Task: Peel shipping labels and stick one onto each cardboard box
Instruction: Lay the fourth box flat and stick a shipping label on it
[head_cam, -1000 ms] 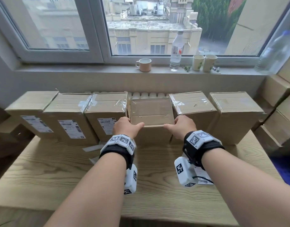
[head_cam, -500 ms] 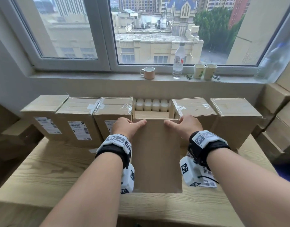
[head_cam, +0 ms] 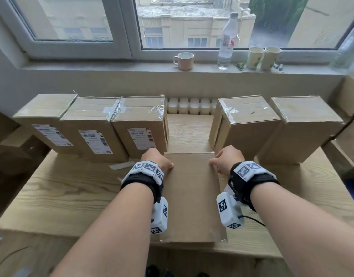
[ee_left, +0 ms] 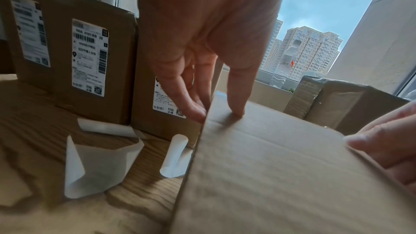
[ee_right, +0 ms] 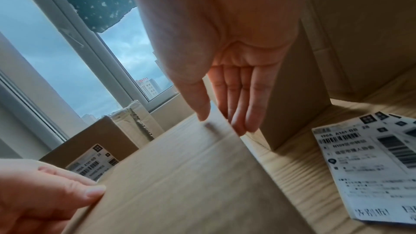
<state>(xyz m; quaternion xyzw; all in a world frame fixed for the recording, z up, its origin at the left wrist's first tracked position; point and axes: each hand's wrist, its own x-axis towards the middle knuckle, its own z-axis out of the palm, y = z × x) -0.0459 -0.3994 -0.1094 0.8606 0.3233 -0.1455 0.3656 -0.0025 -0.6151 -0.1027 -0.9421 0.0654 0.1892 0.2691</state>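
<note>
1. Holding from the head view: plain brown cardboard box [head_cam: 191,194] lying flat at the near edge of the pale wooden table [head_cam: 68,192], left hand [head_cam: 158,159] and right hand [head_cam: 229,157] clasping its far corners. Three brown boxes at rear left bearing white printed labels [head_cam: 141,139]; two rear-right boxes [head_cam: 250,134] showing none. Judged roughly half done.
2. Seen from the left wrist: thumb on the box top, fingers [ee_left: 191,108] pressed to its side. Curled white backing strips [ee_left: 99,163] on the table. Label text partly legible: "A161-BB 28".
3. Seen from the right wrist: thumb on top, straight fingers [ee_right: 243,113] down the box side. Loose white shipping labels [ee_right: 369,165] just beside, unpeeled; "190A A161-BB 28" readable.
</note>
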